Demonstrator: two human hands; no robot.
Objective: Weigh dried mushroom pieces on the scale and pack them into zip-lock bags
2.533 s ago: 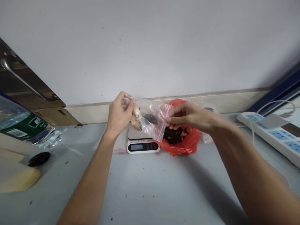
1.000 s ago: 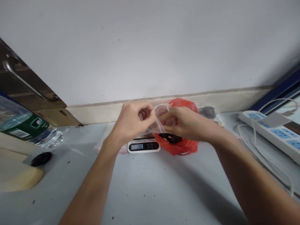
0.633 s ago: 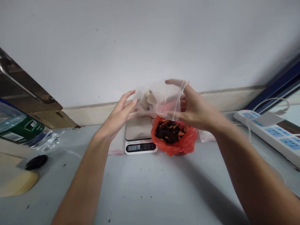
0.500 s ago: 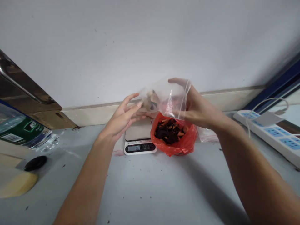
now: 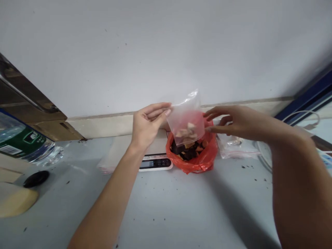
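My left hand (image 5: pixel 149 122) pinches the upper left edge of a clear zip bag (image 5: pixel 183 112) between thumb and fingers. The zip bag hangs tilted over an open red plastic bag (image 5: pixel 199 167), and a few pale dried slices (image 5: pixel 188 131) lie at its bottom. Dark brown and orange dried pieces fill the red bag. Just right of the zip bag, my right hand (image 5: pixel 236 121) has its fingers and thumb apart, holding nothing I can see. Below my left hand is a white digital kitchen scale (image 5: pixel 157 164) reading 0.0, partly covered by that hand.
Flat clear bags (image 5: pixel 111 157) lie left of the scale, and a filled clear bag (image 5: pixel 236 147) lies right of the red bag. At the left are a large water bottle (image 5: pixel 24 141) and a black oval object (image 5: pixel 36 179). A white cable (image 5: pixel 298 112) runs at the right.
The zip bag has swung from lying sideways to hanging down, its slices now at the lower end. My left hand has taken its edge; my right hand has let go and moved right.
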